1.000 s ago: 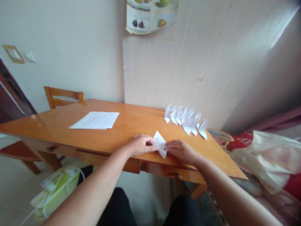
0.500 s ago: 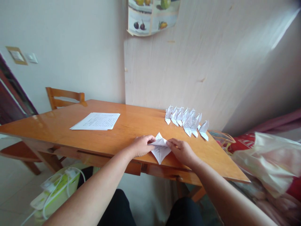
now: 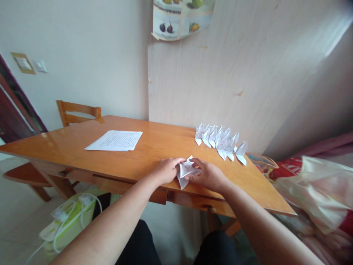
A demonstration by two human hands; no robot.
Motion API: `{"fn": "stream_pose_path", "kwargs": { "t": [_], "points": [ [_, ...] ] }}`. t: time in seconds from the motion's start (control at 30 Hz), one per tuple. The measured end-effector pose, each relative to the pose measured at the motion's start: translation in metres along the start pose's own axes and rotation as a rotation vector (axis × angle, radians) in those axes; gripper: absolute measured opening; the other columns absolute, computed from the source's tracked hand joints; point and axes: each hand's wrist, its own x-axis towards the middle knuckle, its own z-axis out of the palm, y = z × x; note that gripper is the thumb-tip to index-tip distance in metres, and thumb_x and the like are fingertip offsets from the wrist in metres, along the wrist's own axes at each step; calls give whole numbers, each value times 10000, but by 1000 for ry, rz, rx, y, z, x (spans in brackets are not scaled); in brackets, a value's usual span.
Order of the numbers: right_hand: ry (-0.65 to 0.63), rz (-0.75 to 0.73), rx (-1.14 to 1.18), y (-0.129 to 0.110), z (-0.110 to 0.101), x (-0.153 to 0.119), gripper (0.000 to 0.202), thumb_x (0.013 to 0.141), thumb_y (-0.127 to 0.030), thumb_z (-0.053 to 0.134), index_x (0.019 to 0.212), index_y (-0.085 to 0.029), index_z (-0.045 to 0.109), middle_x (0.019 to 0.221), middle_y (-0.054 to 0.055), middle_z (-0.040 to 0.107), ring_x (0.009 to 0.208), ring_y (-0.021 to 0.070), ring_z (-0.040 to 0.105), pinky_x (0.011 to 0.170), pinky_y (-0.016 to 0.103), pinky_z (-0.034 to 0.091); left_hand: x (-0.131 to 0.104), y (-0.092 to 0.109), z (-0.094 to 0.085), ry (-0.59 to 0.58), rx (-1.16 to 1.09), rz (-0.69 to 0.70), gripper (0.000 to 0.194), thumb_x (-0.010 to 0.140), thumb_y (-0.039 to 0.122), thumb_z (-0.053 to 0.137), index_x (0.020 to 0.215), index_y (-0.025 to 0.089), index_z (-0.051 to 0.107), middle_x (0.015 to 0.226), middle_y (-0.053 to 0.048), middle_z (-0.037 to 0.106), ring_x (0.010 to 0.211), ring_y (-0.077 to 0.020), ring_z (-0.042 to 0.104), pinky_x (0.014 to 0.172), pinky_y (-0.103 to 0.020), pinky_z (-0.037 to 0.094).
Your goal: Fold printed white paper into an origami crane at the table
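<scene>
A partly folded sheet of printed white paper (image 3: 187,170) is at the front edge of the wooden table (image 3: 154,147), between my two hands. My left hand (image 3: 168,170) grips its left side, thumb and fingers closed on the edge. On the other side my right hand (image 3: 208,174) has its thumb and fingers curved around the paper, with a gap between them; the thumb touches the lower flap. Several folded paper pieces (image 3: 224,143) with upright points stand in rows at the back right of the table.
A stack of printed sheets (image 3: 114,140) lies on the table's left half. Wooden chairs (image 3: 78,112) stand at the left. Plastic bags (image 3: 311,191) are heaped beyond the right edge. A green and white box with cables (image 3: 71,221) sits below, at the left.
My right thumb and fingers have spread and shifted over the paper, whose right side is now turned inward. My left hand stays on its left edge. The view has shifted slightly.
</scene>
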Motion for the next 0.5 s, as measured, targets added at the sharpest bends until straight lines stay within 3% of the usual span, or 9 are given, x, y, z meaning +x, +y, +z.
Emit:
{"fn": "stream_pose_path", "kwargs": {
  "t": [0.13,0.3,0.5],
  "points": [
    [-8,39,-19,-3,-2,1,690,754,-549,750,1355,-278,548,1165,81,710,987,265,676,787,303,457,-1,3,0,19,-6,-1,396,959,302,457,1325,308,608,1263,-27,698,1112,-225,658,969,-338,487],
    [30,174,-150,-7,0,8,223,834,-265,611,1040,-221,682,982,63,733,864,205,664,694,252,402,-3,5,0,24,14,-33,504,933,288,509,1437,304,508,1319,-49,667,1170,-248,635,968,-356,493],
    [70,257,-214,-9,5,13,176,845,-317,570,916,-206,687,902,78,731,831,228,663,636,273,366,-4,7,-1,21,60,-58,661,877,227,564,1513,285,394,1385,-76,617,1233,-266,597,1018,-379,462]
  ]
}}
